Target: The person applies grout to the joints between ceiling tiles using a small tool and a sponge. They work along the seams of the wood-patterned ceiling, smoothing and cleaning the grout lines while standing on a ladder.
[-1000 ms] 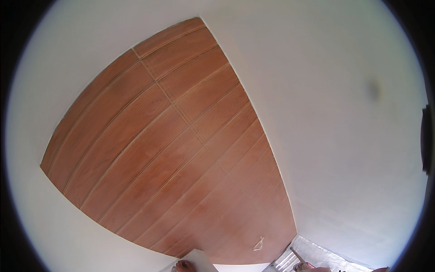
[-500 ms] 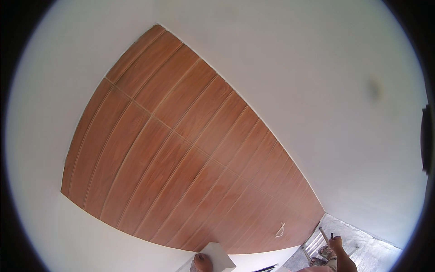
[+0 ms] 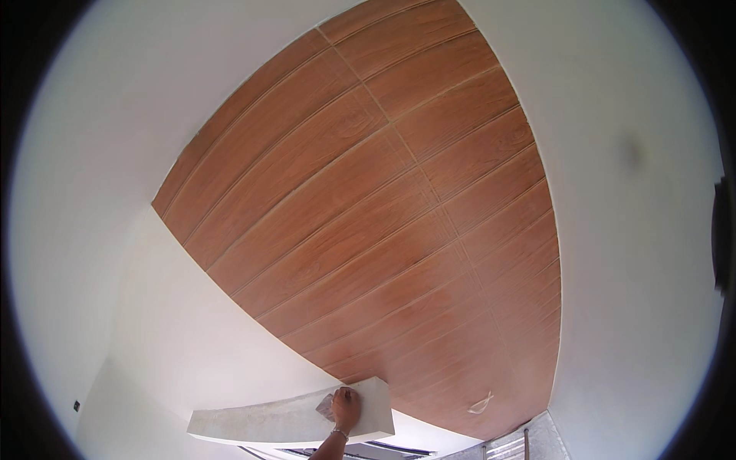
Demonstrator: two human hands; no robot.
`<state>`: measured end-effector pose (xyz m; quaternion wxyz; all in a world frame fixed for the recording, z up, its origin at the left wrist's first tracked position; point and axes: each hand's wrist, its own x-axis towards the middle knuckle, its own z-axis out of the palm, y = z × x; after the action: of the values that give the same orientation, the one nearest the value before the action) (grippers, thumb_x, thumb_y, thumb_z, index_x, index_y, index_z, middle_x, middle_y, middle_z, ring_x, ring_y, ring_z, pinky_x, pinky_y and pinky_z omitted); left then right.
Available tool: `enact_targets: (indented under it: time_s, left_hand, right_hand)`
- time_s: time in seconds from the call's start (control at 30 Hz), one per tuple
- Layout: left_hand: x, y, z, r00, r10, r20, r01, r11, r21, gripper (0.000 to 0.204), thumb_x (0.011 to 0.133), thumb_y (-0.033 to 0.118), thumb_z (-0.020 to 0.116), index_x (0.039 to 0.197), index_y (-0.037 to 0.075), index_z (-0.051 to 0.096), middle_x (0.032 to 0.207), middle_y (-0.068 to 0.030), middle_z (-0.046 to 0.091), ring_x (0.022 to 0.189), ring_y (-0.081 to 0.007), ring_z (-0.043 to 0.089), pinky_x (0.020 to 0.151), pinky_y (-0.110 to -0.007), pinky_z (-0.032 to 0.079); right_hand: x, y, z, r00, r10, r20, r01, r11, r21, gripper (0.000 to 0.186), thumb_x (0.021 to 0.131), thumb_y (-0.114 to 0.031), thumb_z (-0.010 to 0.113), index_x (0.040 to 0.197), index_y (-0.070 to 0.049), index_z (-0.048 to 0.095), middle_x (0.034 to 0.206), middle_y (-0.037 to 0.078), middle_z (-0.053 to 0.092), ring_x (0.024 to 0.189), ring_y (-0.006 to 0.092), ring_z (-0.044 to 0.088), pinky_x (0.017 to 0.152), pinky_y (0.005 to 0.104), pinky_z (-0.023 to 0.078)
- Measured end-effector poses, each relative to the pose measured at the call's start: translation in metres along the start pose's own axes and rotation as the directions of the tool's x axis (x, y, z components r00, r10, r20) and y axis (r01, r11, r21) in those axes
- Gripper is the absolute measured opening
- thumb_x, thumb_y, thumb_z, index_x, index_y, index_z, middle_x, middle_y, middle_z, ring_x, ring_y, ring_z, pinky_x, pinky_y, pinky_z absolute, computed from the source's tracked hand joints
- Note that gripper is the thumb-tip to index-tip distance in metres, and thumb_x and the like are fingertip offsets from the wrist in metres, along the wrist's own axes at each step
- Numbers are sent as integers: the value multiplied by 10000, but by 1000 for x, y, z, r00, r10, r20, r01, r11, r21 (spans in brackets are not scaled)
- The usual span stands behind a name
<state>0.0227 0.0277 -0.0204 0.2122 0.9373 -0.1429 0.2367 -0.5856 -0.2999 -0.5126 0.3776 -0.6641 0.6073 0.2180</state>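
My left hand [image 3: 347, 409] is raised to a white beam [image 3: 261, 422] under the wood-look ceiling, its fingers closed and a band around the wrist. Against the beam's face, the hand holds a crumpled grey-brown sheet [image 3: 325, 407]; its exact kind is unclear. The beam's surface looks patchy and greyish around the sheet. My right hand is out of view.
Reddish-brown ceiling panels [image 3: 368, 199] spread overhead between white walls [image 3: 629, 253]. A thin white loop [image 3: 481, 403] hangs from the panels near the far end. A small dark fitting [image 3: 77, 405] sits on the left wall.
The view has turned, so the ceiling and beam appear shifted and more of the beam shows. My right hand, earlier at lower right with a dark object, has left the view.
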Motion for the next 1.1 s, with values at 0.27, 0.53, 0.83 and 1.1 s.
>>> enact_targets:
  time_s: [0.27, 0.53, 0.83, 1.1]
  left_hand:
    - [0, 16, -11, 997, -70, 14, 70, 997, -38, 135, 925, 172, 637, 930, 42, 672, 915, -178, 690, 889, -401, 670, 800, -516, 533]
    - [-1, 12, -13, 998, -63, -27, 58, 987, -151, 122, 925, 154, 652, 924, 40, 692, 915, -176, 708, 902, -406, 688, 813, -509, 550]
    - [-3, 11, -13, 985, -170, -28, 156, 948, -277, 104, 928, 134, 649, 927, 40, 691, 970, -182, 701, 931, -426, 686, 819, -524, 559]
    - [-2, 13, -14, 977, -209, -37, 190, 939, -287, 111, 933, 140, 645, 928, 41, 695, 977, -181, 701, 940, -421, 686, 830, -528, 557]
  right_hand:
    - [38, -69, -44, 970, -225, -93, 241, 941, 238, 511, 998, -261, 687, 1411, -49, 475, 811, 98, 726, 582, 222, 687, 515, 365, 574]
    - [-4, -207, -139, 761, -627, 166, 182, 452, 873, 526, 789, 50, 836, 1207, -123, 567, 857, 180, 713, 786, 307, 731, 640, 476, 655]
    - [-118, -409, -279, 750, -617, 237, 315, 649, 693, 429, 899, 39, 640, 1264, -33, 427, 1032, 247, 659, 808, 408, 768, 771, 528, 683]
    - [-278, -572, -380, 461, -887, 43, 761, 419, 495, 271, 1015, 4, 534, 1267, -98, 525, 896, 101, 655, 684, 182, 669, 617, 363, 605]
